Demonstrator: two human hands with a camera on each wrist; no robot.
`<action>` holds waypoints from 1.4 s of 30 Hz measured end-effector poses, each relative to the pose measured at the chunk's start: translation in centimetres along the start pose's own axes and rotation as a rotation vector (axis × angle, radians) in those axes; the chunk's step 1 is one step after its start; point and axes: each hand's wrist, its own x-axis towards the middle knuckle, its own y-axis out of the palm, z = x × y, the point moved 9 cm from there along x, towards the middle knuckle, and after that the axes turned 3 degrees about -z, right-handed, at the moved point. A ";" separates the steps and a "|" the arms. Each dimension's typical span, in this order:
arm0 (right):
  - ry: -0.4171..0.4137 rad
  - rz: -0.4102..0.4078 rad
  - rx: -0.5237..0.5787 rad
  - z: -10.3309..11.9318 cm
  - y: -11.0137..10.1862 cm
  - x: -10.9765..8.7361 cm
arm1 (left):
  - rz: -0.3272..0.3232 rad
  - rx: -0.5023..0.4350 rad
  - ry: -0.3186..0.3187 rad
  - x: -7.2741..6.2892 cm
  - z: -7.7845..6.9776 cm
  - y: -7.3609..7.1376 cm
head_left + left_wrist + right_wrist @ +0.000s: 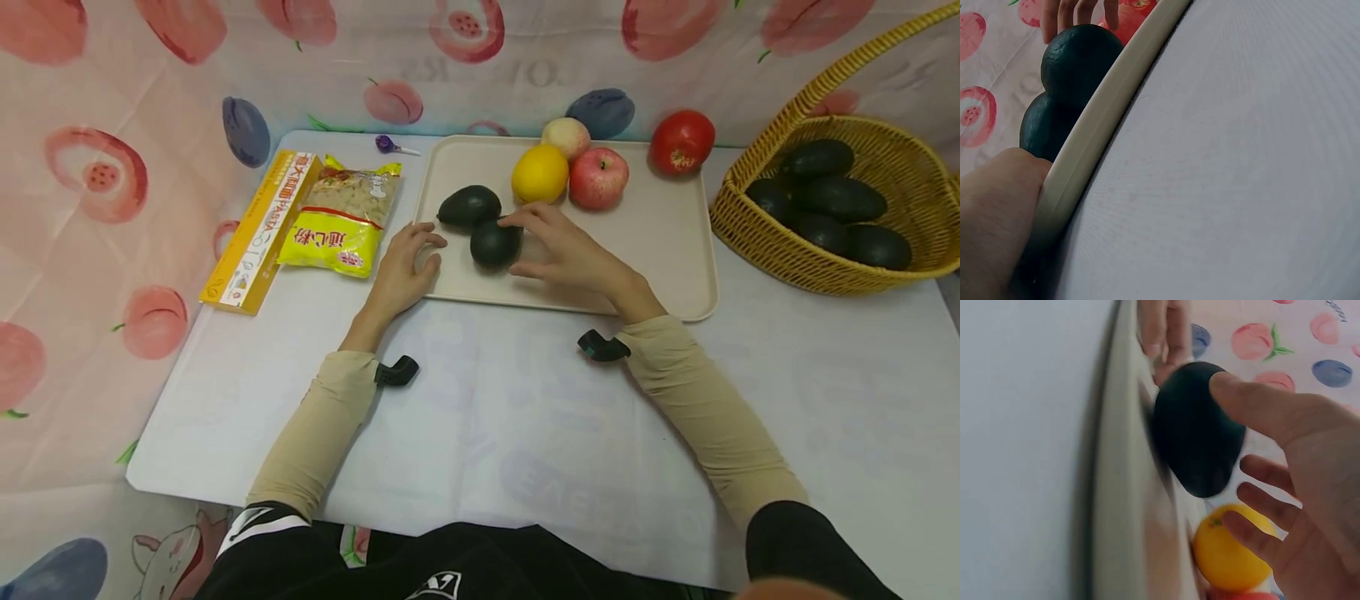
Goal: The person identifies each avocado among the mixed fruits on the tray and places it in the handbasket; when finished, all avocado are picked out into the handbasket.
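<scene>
Two dark green avocados lie close together on the left half of a beige tray [637, 267]. My right hand [566, 250] is beside the nearer avocado [493, 245], an index fingertip at its top and the thumb low at its right side. In the right wrist view, the thumb overlaps that avocado [1194, 434] and the other fingers are spread apart behind it. The farther avocado [471, 207] lies just up and left of it. Over the tray's left edge, my left hand [405, 271] has loosely bent fingers and holds nothing.
A yellow fruit [540, 173], a red apple [598, 178] and a pale peach [566, 137] sit at the tray's back; a tomato [682, 142] is at its corner. A wicker basket [795, 258] of avocados stands right. Left are a pasta box [262, 233], macaroni bag [341, 217] and lollipop [386, 144].
</scene>
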 end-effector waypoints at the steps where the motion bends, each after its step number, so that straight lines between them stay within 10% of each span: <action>1: 0.004 0.007 -0.016 0.0 0.4 0.1 | 0.001 -0.001 -0.001 0.0 0.0 0.0; 24: 0.018 -0.051 -0.135 0.3 1.8 0.4 | 0.004 0.002 0.002 0.1 0.0 0.0; 42: -0.015 -0.011 0.053 0.3 -1.1 -0.6 | -0.005 0.003 0.018 0.0 -0.1 0.0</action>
